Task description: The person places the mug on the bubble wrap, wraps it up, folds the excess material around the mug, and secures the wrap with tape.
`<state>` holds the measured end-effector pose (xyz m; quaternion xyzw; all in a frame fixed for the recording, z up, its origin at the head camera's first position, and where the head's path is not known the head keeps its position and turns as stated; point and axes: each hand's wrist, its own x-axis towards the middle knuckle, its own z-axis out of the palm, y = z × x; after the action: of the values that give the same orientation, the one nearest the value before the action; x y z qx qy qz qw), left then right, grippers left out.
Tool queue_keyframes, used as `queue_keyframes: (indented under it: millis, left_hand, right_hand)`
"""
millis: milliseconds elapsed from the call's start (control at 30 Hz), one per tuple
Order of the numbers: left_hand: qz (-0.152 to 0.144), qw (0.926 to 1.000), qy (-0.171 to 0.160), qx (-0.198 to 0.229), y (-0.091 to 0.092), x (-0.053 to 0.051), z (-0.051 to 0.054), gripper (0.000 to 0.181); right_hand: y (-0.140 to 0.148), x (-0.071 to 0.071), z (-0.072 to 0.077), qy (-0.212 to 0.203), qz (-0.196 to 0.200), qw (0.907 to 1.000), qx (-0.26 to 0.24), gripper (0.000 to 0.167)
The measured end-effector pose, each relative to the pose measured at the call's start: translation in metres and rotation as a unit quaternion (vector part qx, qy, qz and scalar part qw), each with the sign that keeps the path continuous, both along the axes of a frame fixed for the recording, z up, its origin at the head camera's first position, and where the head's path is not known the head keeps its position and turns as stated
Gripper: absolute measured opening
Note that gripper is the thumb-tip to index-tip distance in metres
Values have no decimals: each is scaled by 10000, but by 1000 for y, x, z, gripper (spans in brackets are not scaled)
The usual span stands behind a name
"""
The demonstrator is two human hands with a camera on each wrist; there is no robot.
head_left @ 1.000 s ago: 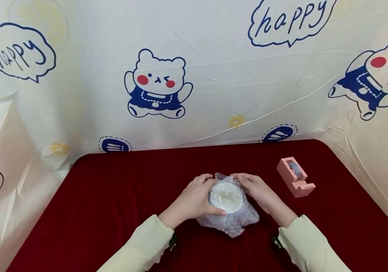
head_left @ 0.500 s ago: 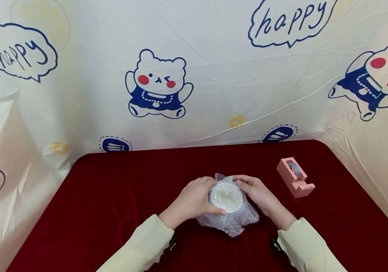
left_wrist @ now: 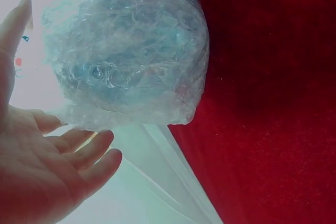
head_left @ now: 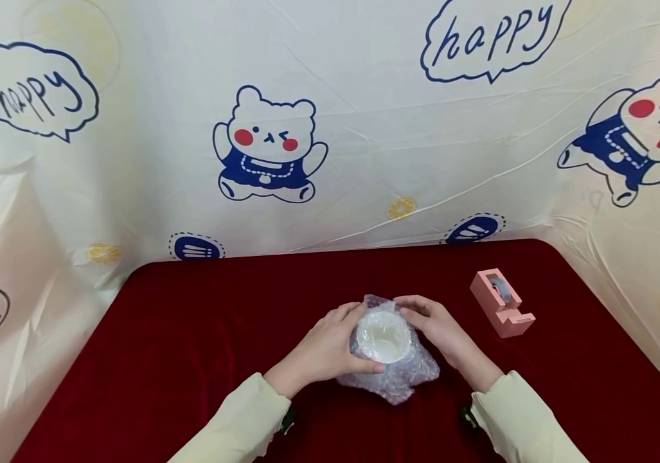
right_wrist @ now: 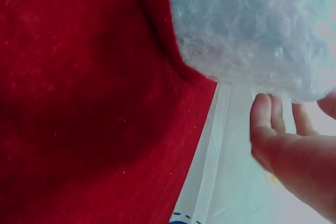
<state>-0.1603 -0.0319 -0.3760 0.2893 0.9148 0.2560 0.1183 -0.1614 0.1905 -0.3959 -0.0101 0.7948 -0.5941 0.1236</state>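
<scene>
Near the table's front stands a round white cup (head_left: 383, 339) wrapped in clear bubble wrap (head_left: 403, 379), its mouth facing up. My left hand (head_left: 330, 350) holds its left side, thumb at the front and fingers reaching behind; the left wrist view shows the palm beside the bubble wrap (left_wrist: 131, 51), with the lower fingers slightly off it. At the back right, my right hand (head_left: 439, 328) pinches the wrap's upper edge between thumb and fingertips. In the right wrist view, these fingertips (right_wrist: 261, 103) meet the lower border of the bubble wrap (right_wrist: 236, 24).
A pink tape dispenser (head_left: 503, 302) with a roll of tape stands to the right of the hands. Dark red cloth (head_left: 202, 334) covers the table. Behind it hangs a white curtain (head_left: 364, 161) printed with bears and the word "happy".
My right thumb has bent in toward the wrap's edge. My left hand has shifted slightly left, and the wrapped cup has moved a little the same way. The tape dispenser stays put.
</scene>
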Motion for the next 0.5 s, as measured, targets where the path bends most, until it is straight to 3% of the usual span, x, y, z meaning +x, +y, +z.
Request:
queue_keyframes:
  millis: [167,500]
  left_hand:
    - [118,9998,-106,124,-4,-1,-1,109]
    - [150,9995,-178,213,-6,-3,-2,105]
  right_hand:
    - [2,-1,-2,-67,-62,9999,105,39]
    - [3,-3,-4,-178,-379,9991,90,40]
